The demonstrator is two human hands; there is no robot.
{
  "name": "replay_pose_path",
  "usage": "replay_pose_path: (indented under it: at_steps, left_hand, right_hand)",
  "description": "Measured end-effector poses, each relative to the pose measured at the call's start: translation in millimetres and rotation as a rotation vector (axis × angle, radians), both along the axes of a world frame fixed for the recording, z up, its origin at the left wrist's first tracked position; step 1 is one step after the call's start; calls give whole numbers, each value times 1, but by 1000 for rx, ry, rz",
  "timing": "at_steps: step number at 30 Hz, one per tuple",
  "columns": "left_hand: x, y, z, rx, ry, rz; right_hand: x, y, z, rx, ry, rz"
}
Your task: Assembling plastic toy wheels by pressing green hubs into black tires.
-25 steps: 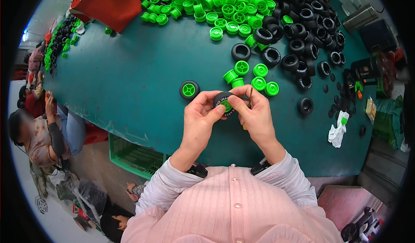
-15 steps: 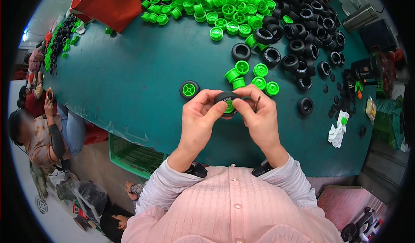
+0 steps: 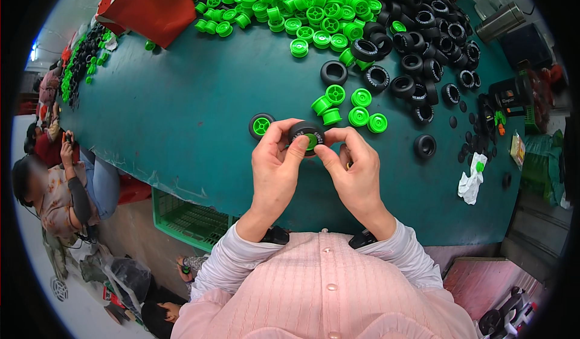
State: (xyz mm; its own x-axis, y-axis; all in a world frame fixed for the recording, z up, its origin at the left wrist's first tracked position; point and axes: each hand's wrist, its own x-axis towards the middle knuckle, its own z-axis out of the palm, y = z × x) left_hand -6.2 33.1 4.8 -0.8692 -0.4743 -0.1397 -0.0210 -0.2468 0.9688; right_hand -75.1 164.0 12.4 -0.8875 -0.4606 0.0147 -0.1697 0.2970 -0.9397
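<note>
My left hand [image 3: 275, 161] is closed on a small toy wheel [image 3: 307, 135], a black tyre with white lettering around a green rim, its thumb pressing the green centre. My right hand [image 3: 356, 165] is beside it, thumb and index fingertip at the tyre's right edge. Its other fingers are curled, and a small yellowish bit of something shows among them, too hidden to name. Just beyond my left fingers lies another assembled wheel [image 3: 261, 125]. Several loose green rims [image 3: 331, 116] lie past my hands, with a bare black tyre [image 3: 333, 73] farther off.
Large heaps of green rims [image 3: 314, 14] and black tyres [image 3: 423, 43] cover the far side of the green table [image 3: 181, 109]. A red bag [image 3: 145, 13] stands at far left. White crumpled paper [image 3: 471, 182] and a metal flask [image 3: 500, 22] are at right. A person [image 3: 66, 194] sits at left.
The wheel has shifted slightly left and turned, its tyre now facing me more. My right fingers have loosened from around it, and the thin dark stick at that hand no longer shows.
</note>
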Motion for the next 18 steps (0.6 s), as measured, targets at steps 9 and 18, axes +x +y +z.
replay_pose_path:
  at_steps: [9, 18]
  left_hand:
    - [1, 0, 0, -169, -55, -109]
    - [1, 4, -7, 498, 18, -55]
  right_hand:
    - [0, -1, -4, -25, 227, -24]
    - [-16, 1, -15, -234, -204, 39]
